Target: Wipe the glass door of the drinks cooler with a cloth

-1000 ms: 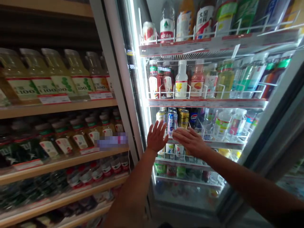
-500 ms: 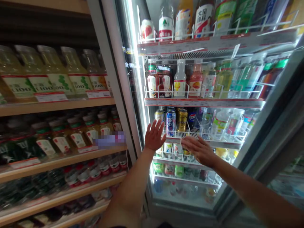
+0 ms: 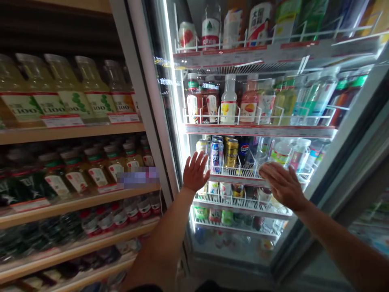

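My left hand (image 3: 195,172) is raised with spread fingers and holds nothing. It is in front of the lit drinks fridge, nearest to a blue-and-white can (image 3: 216,155) and a gold can (image 3: 231,153) on the middle rack. My right hand (image 3: 284,188) is held up further right, its fingers stretched out and angled left, also with nothing in it. Behind it on the same rack stand clear bottles (image 3: 300,153). Whether either hand touches glass I cannot tell. A dark Pepsi can (image 3: 244,148) shows between the hands.
Wire-fronted fridge shelves (image 3: 261,130) hold several bottles above the hands, with more cans (image 3: 227,217) below. A metal fridge frame (image 3: 322,170) slants along the right. On the left, wooden shelves (image 3: 75,136) carry rows of juice bottles (image 3: 97,87). A blurred patch covers one shelf edge.
My right hand has moved to the right, away from the left one, uncovering part of the middle rack. My left hand stays nearly where it was; the view has shifted slightly.
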`<state>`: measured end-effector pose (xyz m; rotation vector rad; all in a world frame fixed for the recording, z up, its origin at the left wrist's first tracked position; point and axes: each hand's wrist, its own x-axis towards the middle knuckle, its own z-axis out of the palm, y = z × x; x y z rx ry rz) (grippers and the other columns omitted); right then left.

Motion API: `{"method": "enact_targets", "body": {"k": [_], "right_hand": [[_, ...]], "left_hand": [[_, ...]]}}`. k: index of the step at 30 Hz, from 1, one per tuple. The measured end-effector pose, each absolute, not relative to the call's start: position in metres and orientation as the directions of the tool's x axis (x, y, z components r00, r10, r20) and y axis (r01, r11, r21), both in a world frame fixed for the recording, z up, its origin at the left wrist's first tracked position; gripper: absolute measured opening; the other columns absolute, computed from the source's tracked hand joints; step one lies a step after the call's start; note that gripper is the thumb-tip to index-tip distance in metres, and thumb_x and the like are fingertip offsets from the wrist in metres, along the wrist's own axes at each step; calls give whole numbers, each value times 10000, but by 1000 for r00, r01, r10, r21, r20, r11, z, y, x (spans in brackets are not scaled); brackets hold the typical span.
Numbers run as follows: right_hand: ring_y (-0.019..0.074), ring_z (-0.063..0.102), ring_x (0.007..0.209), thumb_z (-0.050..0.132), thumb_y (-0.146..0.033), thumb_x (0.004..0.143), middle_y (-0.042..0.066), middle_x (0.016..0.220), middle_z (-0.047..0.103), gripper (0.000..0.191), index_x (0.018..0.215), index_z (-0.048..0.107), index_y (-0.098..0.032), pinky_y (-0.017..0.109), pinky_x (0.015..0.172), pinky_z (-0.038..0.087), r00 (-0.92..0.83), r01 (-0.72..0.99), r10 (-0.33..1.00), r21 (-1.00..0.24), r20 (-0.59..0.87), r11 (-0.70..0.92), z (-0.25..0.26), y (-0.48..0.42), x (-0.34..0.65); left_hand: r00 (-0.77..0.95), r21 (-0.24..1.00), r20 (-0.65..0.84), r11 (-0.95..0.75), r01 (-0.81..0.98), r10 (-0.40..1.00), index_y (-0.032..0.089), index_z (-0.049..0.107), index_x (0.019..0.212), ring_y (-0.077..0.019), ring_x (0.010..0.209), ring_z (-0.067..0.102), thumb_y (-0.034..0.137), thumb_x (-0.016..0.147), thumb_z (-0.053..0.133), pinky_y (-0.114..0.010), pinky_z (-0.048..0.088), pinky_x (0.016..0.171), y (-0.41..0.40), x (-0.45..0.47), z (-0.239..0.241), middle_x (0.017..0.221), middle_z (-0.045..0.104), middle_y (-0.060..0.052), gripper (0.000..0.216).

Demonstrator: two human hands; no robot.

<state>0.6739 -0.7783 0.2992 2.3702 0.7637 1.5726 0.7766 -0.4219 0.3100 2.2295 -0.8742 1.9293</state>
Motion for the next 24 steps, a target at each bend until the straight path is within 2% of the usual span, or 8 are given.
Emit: {"method": "enact_targets", "body": {"k": [3,8,12,14,18,20,22,24], "right_hand": [[253,455,1406,580,-138,885,30,1454,564,708,1529,360,-332,471,1255,188,286,244,445,385,848,-890,293,-789,670],[233,527,1346,535,-94,897,-2,1429,590,689,1512,384,-365,470,1261,164,359,244,525,465,772,-851,289,-812,664],[361,454,1395,584,-161,877,110,1530,468,713,1541,366,-298,519,1196,309,130,73,291,284,948,-956,313,-837,669],[396,412,1416,592,-156,865,143,1565,407,735,1551,354,-264,514,1159,374,82,76,245,239,966,-968,307,-840,668],[370,475,1375,585,-138,878,131,1509,489,765,1567,295,-299,529,1119,433,224,145,346,320,911,-936,277,-835,660],[366,505,1350,558,-147,896,116,1472,534,730,1561,305,-313,569,1116,422,264,142,340,312,903,-939,283,-837,660],[404,470,1368,536,-173,904,128,1510,486,684,1552,343,-279,615,1114,404,186,133,243,221,952,-966,309,-841,663],[418,405,1411,519,-201,912,105,1574,401,624,1522,414,-278,578,1154,363,8,138,121,119,993,-983,338,-841,669]], "left_hand": [[72,-296,927,-836,-462,-368,194,176,1589,-263,1501,277,353,955,514,-466,213,1240,-422,778,309,1566,392,-124,736],[65,-300,927,-835,-460,-369,189,159,1592,-255,1508,258,346,950,518,-460,205,1246,-422,778,309,1563,397,-124,752],[49,-309,928,-834,-457,-370,177,163,1591,-253,1519,225,346,950,518,-463,205,1246,-423,777,310,1561,399,-127,751],[34,-316,928,-834,-453,-371,161,171,1589,-252,1527,197,339,949,523,-463,205,1246,-423,777,311,1554,409,-134,752],[49,-311,927,-837,-450,-371,166,165,1590,-254,1524,206,329,941,537,-465,211,1245,-422,776,310,1545,425,-131,765],[70,-306,925,-841,-447,-374,170,167,1590,-260,1517,231,333,940,537,-468,217,1243,-422,775,310,1542,430,-131,766],[67,-312,924,-845,-434,-375,159,178,1588,-264,1514,239,336,943,527,-468,218,1242,-422,775,310,1536,438,-136,754],[49,-322,925,-846,-424,-377,157,182,1587,-264,1514,237,338,945,520,-466,218,1241,-422,775,310,1537,438,-136,747]]}}
